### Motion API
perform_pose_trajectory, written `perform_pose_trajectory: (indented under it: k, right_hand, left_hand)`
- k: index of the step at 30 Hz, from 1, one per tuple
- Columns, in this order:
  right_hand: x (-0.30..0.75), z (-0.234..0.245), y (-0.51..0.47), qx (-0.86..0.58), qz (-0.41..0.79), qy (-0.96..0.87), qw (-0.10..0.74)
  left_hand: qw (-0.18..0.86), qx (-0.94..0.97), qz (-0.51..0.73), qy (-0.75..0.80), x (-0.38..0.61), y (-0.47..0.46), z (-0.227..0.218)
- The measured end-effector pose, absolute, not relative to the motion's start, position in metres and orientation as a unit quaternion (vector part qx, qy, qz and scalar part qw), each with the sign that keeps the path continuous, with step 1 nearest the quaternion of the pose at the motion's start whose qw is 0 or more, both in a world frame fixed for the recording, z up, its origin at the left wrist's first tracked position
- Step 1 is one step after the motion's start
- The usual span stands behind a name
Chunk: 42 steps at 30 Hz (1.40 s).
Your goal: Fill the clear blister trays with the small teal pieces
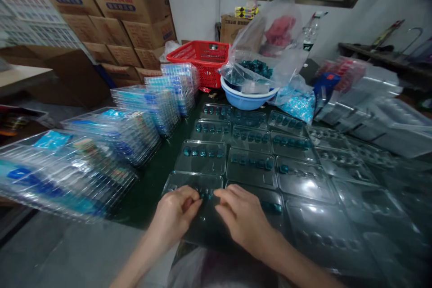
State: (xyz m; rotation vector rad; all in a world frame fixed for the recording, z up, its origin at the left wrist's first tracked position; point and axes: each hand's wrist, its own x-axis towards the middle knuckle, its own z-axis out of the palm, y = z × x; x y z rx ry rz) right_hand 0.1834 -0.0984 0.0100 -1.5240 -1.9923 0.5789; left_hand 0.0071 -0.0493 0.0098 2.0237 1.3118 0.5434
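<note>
Stacked clear blister trays (70, 175) at 10 o'clock on dark green table mat (141, 207), cardboard cartons (118, 4) behind them at 11. Left hand (173, 216) curled, fingertips down on the near clear tray (182, 182) right beside a row of small teal pieces (204, 194), cannot tell if pinching one. Right hand (245, 218) half-curled, fingers (222, 198) reaching in toward the same row, also cannot tell if holding anything. Hands close, not touching each other. Red plastic basket (199, 56) at 12, just beside it blue plastic basin (243, 100) holding clear bag (256, 69) of more teal pieces. More open trays (303, 175) lie flat in rows at 1 o'clock, several with teal pieces in them
</note>
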Motion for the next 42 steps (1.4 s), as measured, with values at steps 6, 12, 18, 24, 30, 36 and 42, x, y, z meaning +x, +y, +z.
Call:
perform_pose_trajectory:
  k: [6,12,18,24,30,36,42]
  right_hand:
    - [0.177,0.013,-0.095,-0.539,0.316,-0.672,0.397]
    - [0.174,0.016,-0.097,-0.538,0.315,-0.622,0.474]
    - [0.191,0.02,-0.099,-0.551,0.373,-0.539,0.516]
    - [0.204,0.024,-0.107,-0.505,0.429,-0.507,0.552]
    - [0.21,0.023,-0.108,-0.477,0.511,-0.425,0.574]
    - [0.216,0.015,-0.113,-0.429,0.574,-0.373,0.589]
    - [0.232,0.012,-0.117,-0.397,0.563,-0.313,0.654]
  left_hand:
    - [0.631,0.578,0.269,0.443,0.009,-0.05,0.025]
    - [0.685,0.49,0.339,0.418,0.033,-0.053,0.02]
    - [0.742,0.436,0.328,0.391,0.06,-0.062,0.019]
    - [0.71,0.503,0.351,0.345,0.071,-0.062,0.028]
    - [0.764,0.457,0.319,0.325,0.08,-0.068,0.026]
    - [0.843,0.333,0.291,0.307,0.088,-0.071,0.023]
    - [0.904,0.1,0.291,0.296,0.083,-0.062,0.032]
